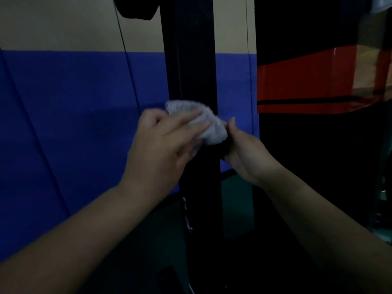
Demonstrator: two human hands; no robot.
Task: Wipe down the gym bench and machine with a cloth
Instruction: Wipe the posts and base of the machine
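A crumpled grey cloth (209, 126) lies against the black upright post (191, 60) of the gym machine, at about mid height. My left hand (161, 145) lies over the cloth with its fingers stretched fairly straight, pressing it onto the post; its thumb is hidden. My right hand (244, 153) comes in from the right and curls round the post just below the cloth, its thumb pointing up beside the cloth's right edge. The scene is dim, and the bench is out of view.
A second black column with a red band (305, 81) stands close on the right. Behind the post is a wall, blue (74, 124) below and beige above. A thin cable (127, 60) runs diagonally to the left of the post. The floor is dark green.
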